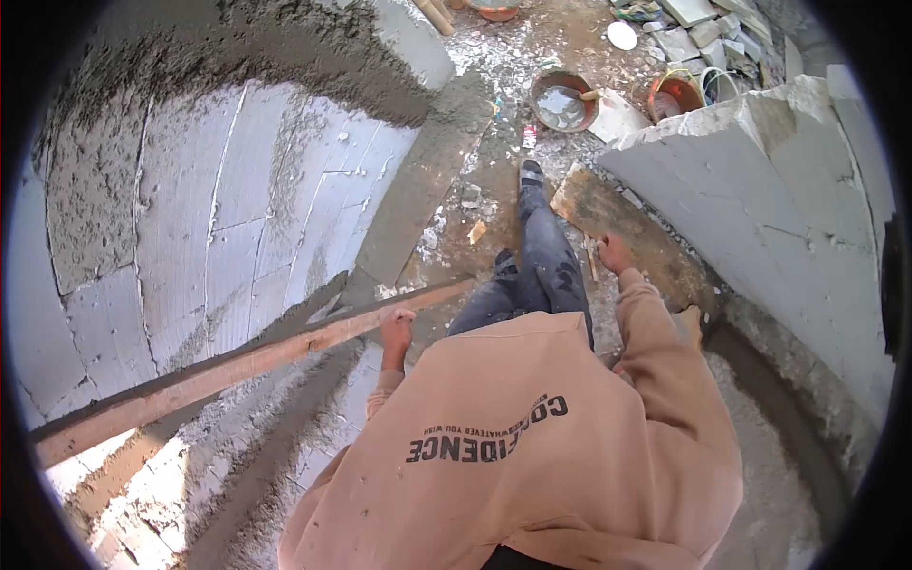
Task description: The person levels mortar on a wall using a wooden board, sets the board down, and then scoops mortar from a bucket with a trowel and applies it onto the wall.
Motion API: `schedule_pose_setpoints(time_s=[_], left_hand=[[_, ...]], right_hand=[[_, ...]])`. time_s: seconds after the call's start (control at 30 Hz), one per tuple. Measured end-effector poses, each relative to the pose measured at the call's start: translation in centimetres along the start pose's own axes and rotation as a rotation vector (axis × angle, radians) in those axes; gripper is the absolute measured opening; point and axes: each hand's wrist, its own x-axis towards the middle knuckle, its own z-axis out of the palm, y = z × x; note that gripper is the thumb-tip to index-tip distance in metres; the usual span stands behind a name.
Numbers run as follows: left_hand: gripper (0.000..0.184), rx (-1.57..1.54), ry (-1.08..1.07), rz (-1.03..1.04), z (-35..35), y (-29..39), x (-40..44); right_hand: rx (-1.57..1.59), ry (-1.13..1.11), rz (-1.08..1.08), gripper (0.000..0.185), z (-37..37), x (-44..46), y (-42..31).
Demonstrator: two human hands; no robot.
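Note:
A long wooden plank [218, 370] slants from the lower left up to the middle, in front of the block wall. My left hand [397, 331] is closed at the plank's near edge, close to its right end, with the fingertips over the wood. On the other side, my right hand [616, 254] is curled closed above a dirty brown board [641, 228]. A thin stick-like piece [591, 260] shows just left of that hand; whether the fingers hold it cannot be made out. My legs stretch forward between the walls.
A grey block wall [266, 190] with wet mortar rises on the left; a low block wall [760, 180] stands right. Ahead are a bucket of grey mix [562, 103], an orange bucket [674, 95] and a rubble pile [708, 38]. Debris litters the floor.

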Motion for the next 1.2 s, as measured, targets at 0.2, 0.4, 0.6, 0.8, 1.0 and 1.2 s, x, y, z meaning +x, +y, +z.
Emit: schedule_pose_setpoints(time_s=[0.2, 0.4, 0.6, 0.8, 1.0, 1.2], left_hand=[[0.016, -0.293, -0.064, -0.109, 1.3, 1.2, -1.6], [0.015, -0.137, -0.161, -0.582, 1.7, 16.6, 5.1], [0.015, -0.324, -0.086, -0.9, 2.3, 27.1, 12.7], [0.012, -0.299, -0.123, -1.058, 3.2, 23.4, 11.0], [0.017, -0.386, -0.091, -1.085, 2.5, 21.6, 8.8], [0.02, -0.479, -0.018, -0.855, 2.6, 13.6, 3.8]], right_hand=[[-0.133, -0.033, -0.048, 0.019, -1.6, 18.6, -8.9], [-0.212, -0.157, -0.125, 0.02, 0.0, 41.4, -14.6], [-0.505, -0.103, -0.167, 0.029, 0.9, 62.8, -18.5], [-0.881, -0.236, -0.233, 0.041, 2.0, 71.0, -19.2], [-1.065, -0.464, -0.257, 0.035, 0.1, 62.0, -21.6], [-1.049, -0.371, -0.335, 0.036, 2.2, 49.1, -14.1]])
